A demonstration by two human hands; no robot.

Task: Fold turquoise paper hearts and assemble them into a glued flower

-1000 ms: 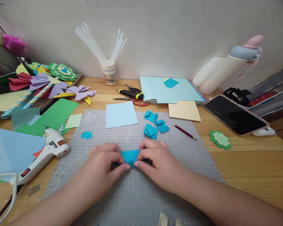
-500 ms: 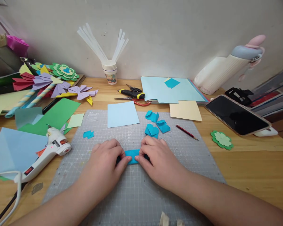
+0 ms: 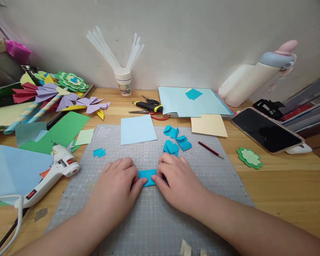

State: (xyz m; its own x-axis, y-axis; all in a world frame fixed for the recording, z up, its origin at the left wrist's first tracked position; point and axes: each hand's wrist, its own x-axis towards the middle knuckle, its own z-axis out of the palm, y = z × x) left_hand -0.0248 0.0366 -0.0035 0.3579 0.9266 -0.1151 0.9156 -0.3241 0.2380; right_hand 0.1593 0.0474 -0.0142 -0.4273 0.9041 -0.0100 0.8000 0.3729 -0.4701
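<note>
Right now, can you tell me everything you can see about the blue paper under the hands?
The blue paper is a small folded piece, bright turquoise, thin and matte like craft paper. Only a short strip shows, with a little point at its near edge; the rest is hidden. It lies flat on the grey cutting mat, near its middle. The left hand holds down its left end and the right hand its right end, thumbs almost meeting at the near edge.
</note>
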